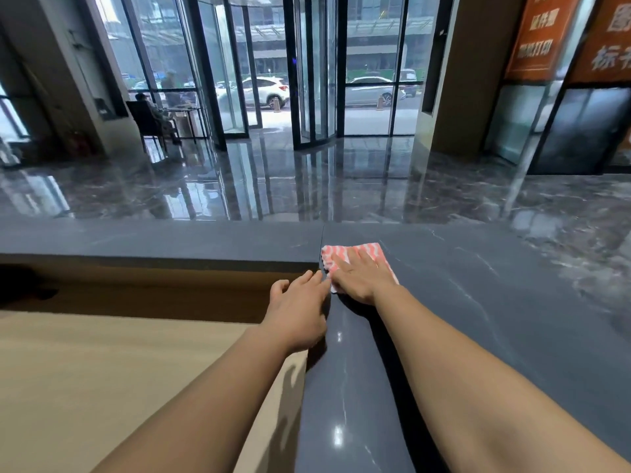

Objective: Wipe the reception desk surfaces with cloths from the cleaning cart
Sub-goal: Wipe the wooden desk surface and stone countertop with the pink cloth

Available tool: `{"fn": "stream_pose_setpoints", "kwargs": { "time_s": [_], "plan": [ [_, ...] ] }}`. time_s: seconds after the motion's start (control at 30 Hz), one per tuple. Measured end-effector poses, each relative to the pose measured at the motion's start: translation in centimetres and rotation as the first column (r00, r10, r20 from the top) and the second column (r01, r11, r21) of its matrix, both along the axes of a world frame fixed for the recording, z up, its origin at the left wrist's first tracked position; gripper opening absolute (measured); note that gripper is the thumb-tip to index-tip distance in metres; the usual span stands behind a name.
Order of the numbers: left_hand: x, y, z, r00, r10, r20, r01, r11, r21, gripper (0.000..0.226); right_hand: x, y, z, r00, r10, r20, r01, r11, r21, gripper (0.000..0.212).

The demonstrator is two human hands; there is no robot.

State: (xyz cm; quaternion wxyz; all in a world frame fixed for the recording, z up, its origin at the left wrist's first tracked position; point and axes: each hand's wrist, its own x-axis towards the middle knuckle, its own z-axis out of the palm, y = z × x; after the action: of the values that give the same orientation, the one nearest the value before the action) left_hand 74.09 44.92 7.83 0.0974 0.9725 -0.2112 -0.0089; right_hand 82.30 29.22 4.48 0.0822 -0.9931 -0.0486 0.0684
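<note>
Right grip point(362, 279): released, grasping nothing; palm and straight fingers lie flat on the cloth point(351, 250), likely so pressure spreads for the wipe.
Left grip point(299, 312): released, fingers straight, tips at the inner edge of the counter point(478, 302), just beside the cloth; probably bracing, though contact is unclear.
Cloth position: on the dark counter top, close to its inner edge, just right of a seam point(321, 238) in the slab.
Cloth heading: flat, roughly square; far edge runs along the counter's length; palm hides too much to call a long axis.
Surroundings: lower wooden desk point(102, 370) sits left of the counter.
</note>
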Motion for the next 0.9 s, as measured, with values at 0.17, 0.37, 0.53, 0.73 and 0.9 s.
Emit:
{"fn": "stream_pose_setpoints", "kwargs": {
  "time_s": [0.17, 0.37, 0.53, 0.73, 0.9],
  "plan": [
    [2.2, -3.4, -0.5, 0.997, 0.062, 0.045, -0.063, 0.998, 0.007, 0.044, 4.5, -1.3, -0.2, 0.992, 0.117, 0.040, -0.114, 0.991, -0.068, 0.057],
    [5.4, -5.9, -0.4, 0.996, 0.076, -0.034, -0.072, 0.991, 0.114, 0.050, 7.9, -1.9, 0.0, 0.992, 0.126, 0.003, -0.126, 0.992, -0.033, 0.055],
    [6.9, -6.5, -0.5, 0.986, 0.081, -0.144, -0.052, 0.979, 0.196, 0.049, 10.0, -2.0, 0.4, 0.994, 0.110, -0.004, -0.110, 0.994, -0.014, 0.054],
    [6.8, -6.9, -0.5, 0.984, 0.115, -0.137, -0.081, 0.970, 0.231, 0.044, 11.4, -2.7, 0.7, 0.998, 0.068, -0.014, -0.068, 0.997, -0.035, 0.054],
    [6.7, -9.0, -0.4, 0.976, 0.209, -0.065, -0.183, 0.943, 0.277, 0.047, 10.6, -7.4, 1.0, 0.999, -0.047, -0.020, 0.046, 0.998, -0.034, 0.054]
  ]
}}
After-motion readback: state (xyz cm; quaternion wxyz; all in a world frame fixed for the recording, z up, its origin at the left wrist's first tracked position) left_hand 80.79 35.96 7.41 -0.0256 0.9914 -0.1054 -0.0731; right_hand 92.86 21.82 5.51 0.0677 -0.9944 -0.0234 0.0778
